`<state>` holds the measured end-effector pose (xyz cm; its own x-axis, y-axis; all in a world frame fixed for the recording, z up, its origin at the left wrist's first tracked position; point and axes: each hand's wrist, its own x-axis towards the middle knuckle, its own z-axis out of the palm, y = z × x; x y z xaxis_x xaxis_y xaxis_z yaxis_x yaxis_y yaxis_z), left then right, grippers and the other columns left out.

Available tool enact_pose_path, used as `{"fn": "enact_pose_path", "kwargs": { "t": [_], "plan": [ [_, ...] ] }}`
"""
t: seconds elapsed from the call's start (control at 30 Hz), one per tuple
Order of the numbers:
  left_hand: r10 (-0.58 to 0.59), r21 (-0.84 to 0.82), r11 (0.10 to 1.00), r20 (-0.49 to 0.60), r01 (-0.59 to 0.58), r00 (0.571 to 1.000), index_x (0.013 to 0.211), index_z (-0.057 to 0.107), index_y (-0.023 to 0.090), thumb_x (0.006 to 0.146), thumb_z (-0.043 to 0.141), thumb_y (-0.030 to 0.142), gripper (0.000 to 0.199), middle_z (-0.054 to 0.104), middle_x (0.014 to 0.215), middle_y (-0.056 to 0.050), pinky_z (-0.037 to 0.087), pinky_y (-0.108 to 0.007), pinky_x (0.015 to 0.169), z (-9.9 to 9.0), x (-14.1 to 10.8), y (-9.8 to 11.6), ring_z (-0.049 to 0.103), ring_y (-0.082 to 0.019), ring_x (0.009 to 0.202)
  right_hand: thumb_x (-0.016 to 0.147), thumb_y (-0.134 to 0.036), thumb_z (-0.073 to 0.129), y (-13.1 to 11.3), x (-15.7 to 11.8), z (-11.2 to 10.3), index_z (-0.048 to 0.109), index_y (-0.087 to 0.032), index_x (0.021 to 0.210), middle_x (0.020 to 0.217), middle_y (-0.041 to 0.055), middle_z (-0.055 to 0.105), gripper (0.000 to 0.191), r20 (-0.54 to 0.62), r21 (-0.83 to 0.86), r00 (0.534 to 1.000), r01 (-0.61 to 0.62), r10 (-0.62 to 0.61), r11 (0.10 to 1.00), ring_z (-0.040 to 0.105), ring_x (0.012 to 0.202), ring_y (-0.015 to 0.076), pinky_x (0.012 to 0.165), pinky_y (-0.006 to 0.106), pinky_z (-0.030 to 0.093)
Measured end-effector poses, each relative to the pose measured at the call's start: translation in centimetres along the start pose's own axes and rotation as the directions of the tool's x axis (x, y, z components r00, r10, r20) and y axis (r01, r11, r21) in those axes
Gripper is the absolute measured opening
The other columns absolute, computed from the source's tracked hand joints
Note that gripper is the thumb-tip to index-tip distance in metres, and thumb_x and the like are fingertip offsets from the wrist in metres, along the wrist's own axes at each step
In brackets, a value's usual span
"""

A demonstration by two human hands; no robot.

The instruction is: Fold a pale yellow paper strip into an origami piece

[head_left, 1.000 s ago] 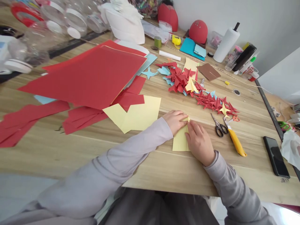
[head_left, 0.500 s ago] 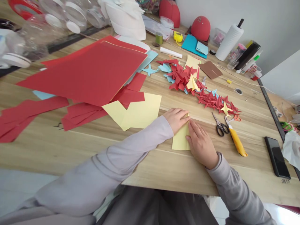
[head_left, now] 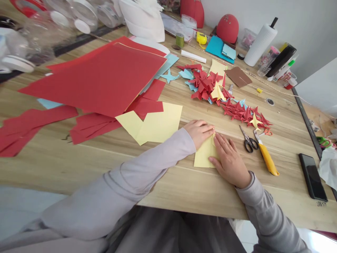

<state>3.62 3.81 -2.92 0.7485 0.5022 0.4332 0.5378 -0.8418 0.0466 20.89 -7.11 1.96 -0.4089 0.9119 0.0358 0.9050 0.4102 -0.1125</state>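
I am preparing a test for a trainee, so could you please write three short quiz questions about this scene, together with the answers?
1. True or false: the left hand and the right hand both touch the same yellow paper sheet.

2. Which of these lies closest to the black-handled scissors?
a) tape measure
b) yellow-handled cutter
c) smartphone

3. Fill the gap: most pieces in the pile of folded paper shapes are ____ in colour.

Key: 1 true; 2 b; 3 red.

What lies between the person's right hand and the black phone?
In the head view, the yellow-handled tool lies between the right hand and the phone; the black scissors sit higher in frame.
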Motion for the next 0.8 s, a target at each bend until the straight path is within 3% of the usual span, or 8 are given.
{"fn": "enact_pose_path", "kwargs": {
  "t": [0.33,0.8],
  "plan": [
    [-0.040,-0.030,0.999,0.048,0.042,0.998,0.118,0.061,0.022,0.089,0.049,0.022,0.031,0.060,0.128,-0.004,0.043,-0.039,0.087,-1.4,0.1,0.4,0.052,-0.023,0.107,0.094,-0.045,0.033,-0.1,-0.2,0.3,0.023,-0.010,0.146,0.152,0.0146,0.025,0.064,0.024,-0.046,1.000,0.001,0.000,0.999,0.022,0.141,0.0277,0.112,0.052,0.024],
    [-0.052,-0.037,0.998,0.068,0.054,0.996,0.117,0.062,0.023,0.089,0.049,0.023,0.031,0.060,0.128,-0.004,0.043,-0.039,0.088,-1.5,0.2,0.5,0.052,-0.023,0.107,0.094,-0.047,0.032,-0.3,-0.2,0.4,0.028,-0.009,0.144,0.152,0.0138,0.026,0.063,0.017,-0.071,1.000,-0.011,0.012,0.997,0.023,0.141,0.0285,0.112,0.052,0.024]
  ]
}}
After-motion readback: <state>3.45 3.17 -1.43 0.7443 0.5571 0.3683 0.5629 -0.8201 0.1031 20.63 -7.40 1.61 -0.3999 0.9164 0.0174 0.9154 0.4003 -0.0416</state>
